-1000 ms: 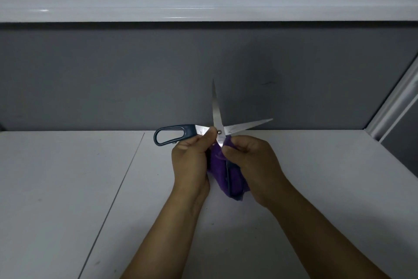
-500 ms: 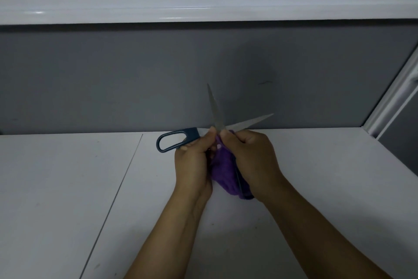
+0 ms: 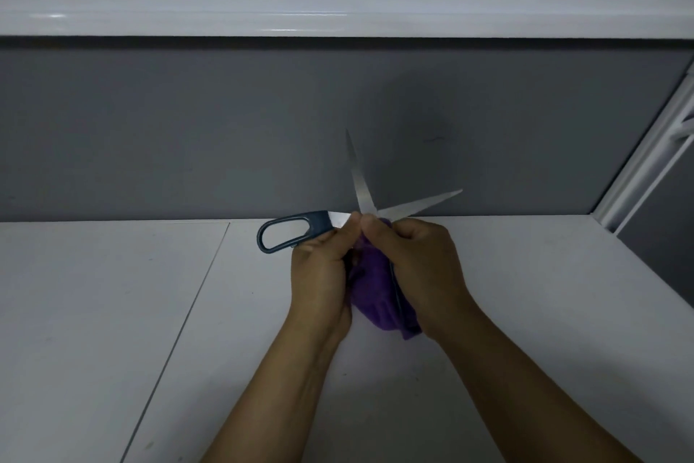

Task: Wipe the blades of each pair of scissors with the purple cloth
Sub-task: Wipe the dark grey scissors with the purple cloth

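Scissors (image 3: 362, 196) gripped at pivot by left hand (image 3: 319, 274), blades spread; cloth (image 3: 370, 288) pinched by right hand (image 3: 420, 267). Cloth best drawn pivot-to-tip, fingers kept off edges.

scissors (image 3: 360, 192) blades shiny bare metal, handle matt dark plastic; purple cloth (image 3: 373, 282) soft fuzzy; table (image 3: 112, 312) matt white, scuffed

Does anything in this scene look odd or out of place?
Nothing spilled or broken. The scissors are held wide open, blades bare and pointing away, with the purple cloth bunched between the left hand and right hand.
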